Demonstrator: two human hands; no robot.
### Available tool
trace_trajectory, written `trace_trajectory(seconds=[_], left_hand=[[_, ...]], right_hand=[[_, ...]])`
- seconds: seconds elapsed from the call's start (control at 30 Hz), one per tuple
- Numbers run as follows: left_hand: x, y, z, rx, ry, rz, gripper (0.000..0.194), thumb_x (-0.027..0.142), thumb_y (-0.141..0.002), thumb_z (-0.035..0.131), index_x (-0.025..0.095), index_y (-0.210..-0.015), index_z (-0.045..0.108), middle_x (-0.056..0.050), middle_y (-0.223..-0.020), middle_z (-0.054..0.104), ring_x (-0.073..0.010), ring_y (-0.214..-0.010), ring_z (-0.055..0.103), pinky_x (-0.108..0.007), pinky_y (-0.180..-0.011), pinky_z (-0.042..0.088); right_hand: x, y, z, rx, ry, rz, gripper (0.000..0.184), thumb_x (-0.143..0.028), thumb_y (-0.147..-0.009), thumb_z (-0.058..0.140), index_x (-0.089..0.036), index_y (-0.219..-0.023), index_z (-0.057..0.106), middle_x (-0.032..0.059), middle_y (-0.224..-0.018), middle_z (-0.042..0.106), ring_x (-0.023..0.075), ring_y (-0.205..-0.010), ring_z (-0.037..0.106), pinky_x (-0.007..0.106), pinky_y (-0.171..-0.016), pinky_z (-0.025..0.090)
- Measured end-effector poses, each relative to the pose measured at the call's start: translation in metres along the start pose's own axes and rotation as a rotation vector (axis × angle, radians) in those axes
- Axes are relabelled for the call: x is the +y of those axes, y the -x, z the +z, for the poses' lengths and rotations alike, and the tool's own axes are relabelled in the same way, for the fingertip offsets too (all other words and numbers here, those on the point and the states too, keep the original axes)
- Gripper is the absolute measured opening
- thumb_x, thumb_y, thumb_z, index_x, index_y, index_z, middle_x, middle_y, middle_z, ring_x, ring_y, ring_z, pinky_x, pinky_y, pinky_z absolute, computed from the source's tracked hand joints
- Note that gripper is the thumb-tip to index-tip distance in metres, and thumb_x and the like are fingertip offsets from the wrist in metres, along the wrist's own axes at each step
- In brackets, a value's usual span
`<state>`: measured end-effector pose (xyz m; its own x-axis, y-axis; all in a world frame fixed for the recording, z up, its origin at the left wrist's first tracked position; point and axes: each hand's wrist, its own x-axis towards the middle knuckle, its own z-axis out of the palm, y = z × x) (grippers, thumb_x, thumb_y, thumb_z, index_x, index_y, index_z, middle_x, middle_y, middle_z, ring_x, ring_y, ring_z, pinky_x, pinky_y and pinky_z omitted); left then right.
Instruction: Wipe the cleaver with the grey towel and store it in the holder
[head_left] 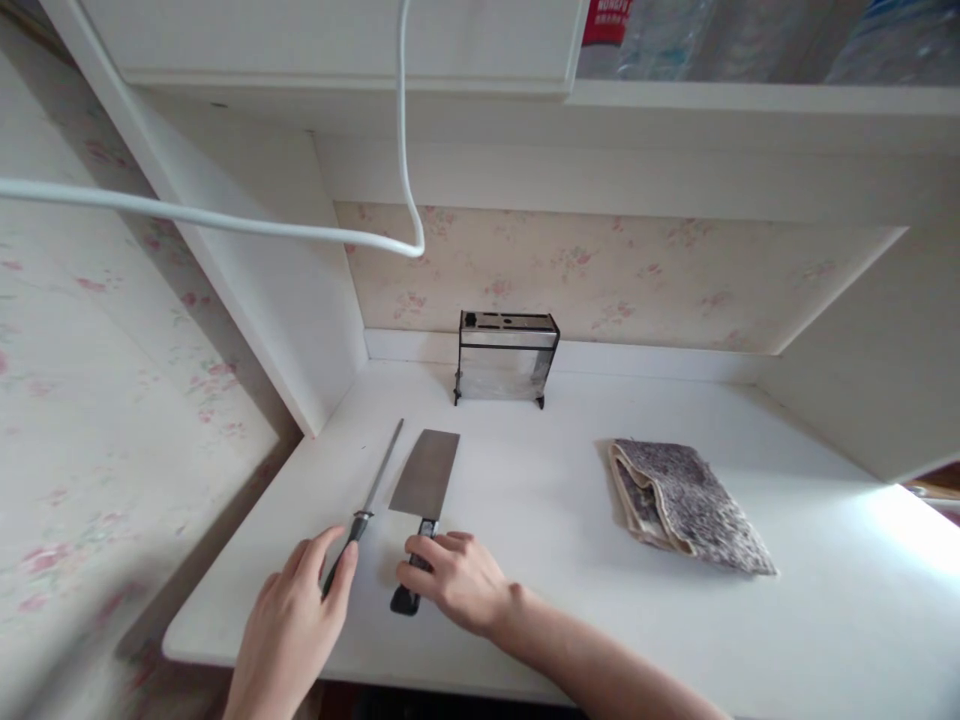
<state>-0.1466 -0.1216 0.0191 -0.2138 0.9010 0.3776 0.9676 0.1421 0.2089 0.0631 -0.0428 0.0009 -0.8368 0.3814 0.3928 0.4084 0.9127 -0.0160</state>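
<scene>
My left hand (pixel 304 600) is closed around the black handle of a honing steel (pixel 382 470), whose thin grey rod points away toward the back of the white counter. To its right, my right hand (pixel 454 578) grips the black handle of a cleaver (pixel 427 472). The cleaver's broad blade lies flat on the counter or very close to it, pointing away from me. Part of each handle is hidden by my fingers. Rod and blade lie side by side without touching.
A knife block (pixel 506 358) with a clear front stands against the back wall. On the right lies a folded grey towel (pixel 686 505). A white cable (pixel 300 230) hangs across the upper left, under the overhead cabinet (pixel 337 45). The counter (pixel 540 560) has a rounded left corner.
</scene>
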Motion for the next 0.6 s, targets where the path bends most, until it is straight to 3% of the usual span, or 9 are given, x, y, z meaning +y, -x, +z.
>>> trace_trajectory(seconds=[0.1,0.2,0.43,0.6], left_hand=[[0.02,-0.028,-0.012,-0.023,0.218,0.03,0.032,0.048,-0.091,0.046,0.023,-0.108,0.057,-0.001,-0.083,0.063,-0.0156,-0.067,0.062,-0.025,-0.06,0.047],[0.039,-0.069,-0.01,-0.079,0.409,0.038,0.034,0.049,-0.09,0.047,0.021,-0.107,0.057,0.0,-0.082,0.06,-0.0124,-0.06,0.057,-0.025,-0.063,0.048],[0.08,-0.196,0.042,-0.144,0.59,0.024,0.057,0.055,-0.076,0.062,0.011,-0.113,0.058,-0.013,-0.114,0.06,-0.0188,-0.084,0.062,-0.032,-0.083,0.049],[0.117,-0.262,0.077,-0.222,0.719,-0.08,0.087,0.06,-0.064,0.072,0.008,-0.129,0.048,-0.021,-0.129,0.053,-0.0267,-0.103,0.062,-0.033,-0.084,0.049]], right_hand=[[-0.006,-0.001,-0.003,-0.092,-0.019,0.048,0.008,-0.029,-0.096,0.047,-0.024,-0.097,0.054,-0.0012,-0.105,0.059,0.0139,-0.07,0.054,0.027,-0.056,0.045],[-0.01,-0.003,-0.008,-0.141,-0.063,0.124,0.005,-0.02,-0.091,0.051,-0.02,-0.095,0.053,0.0019,-0.104,0.058,0.0168,-0.075,0.054,0.028,-0.06,0.049],[-0.013,0.002,-0.003,-0.14,-0.25,0.217,0.023,-0.014,-0.076,0.055,-0.016,-0.098,0.056,0.0073,-0.108,0.057,0.0206,-0.089,0.053,0.031,-0.079,0.052],[-0.014,0.016,0.006,-0.043,-0.343,0.282,0.048,-0.018,-0.08,0.053,-0.021,-0.127,0.046,0.007,-0.135,0.047,0.0214,-0.1,0.054,0.034,-0.089,0.05]])
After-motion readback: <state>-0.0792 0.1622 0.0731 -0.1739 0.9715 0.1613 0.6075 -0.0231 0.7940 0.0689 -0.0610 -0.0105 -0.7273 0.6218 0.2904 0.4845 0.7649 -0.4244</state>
